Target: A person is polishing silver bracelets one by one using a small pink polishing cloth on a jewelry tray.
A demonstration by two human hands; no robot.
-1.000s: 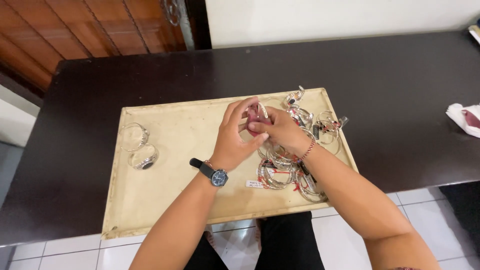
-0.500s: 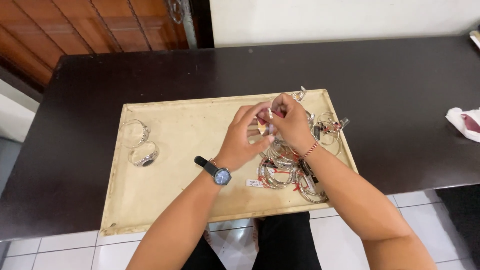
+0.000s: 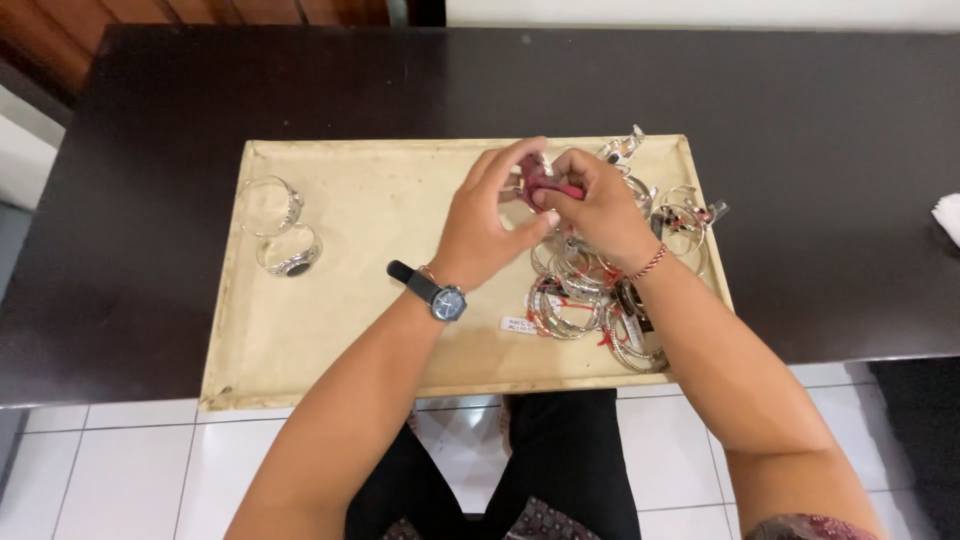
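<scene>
Both hands meet above the right half of a beige tray (image 3: 330,340) that lies on a dark tabletop (image 3: 800,150). The left hand (image 3: 485,225), with a dark wristwatch (image 3: 440,297) on its wrist, and the right hand (image 3: 595,215), with a red-and-white cord (image 3: 650,263) on its wrist, are closed together on a small pink cloth (image 3: 545,185), pinched between the fingertips. Whether a bangle sits inside the cloth cannot be told. Just below and to the right of the hands a heap of silver bangles (image 3: 585,310) lies on the tray, some with small tags. Two more bangles (image 3: 280,230) lie well apart at the tray's left end.
</scene>
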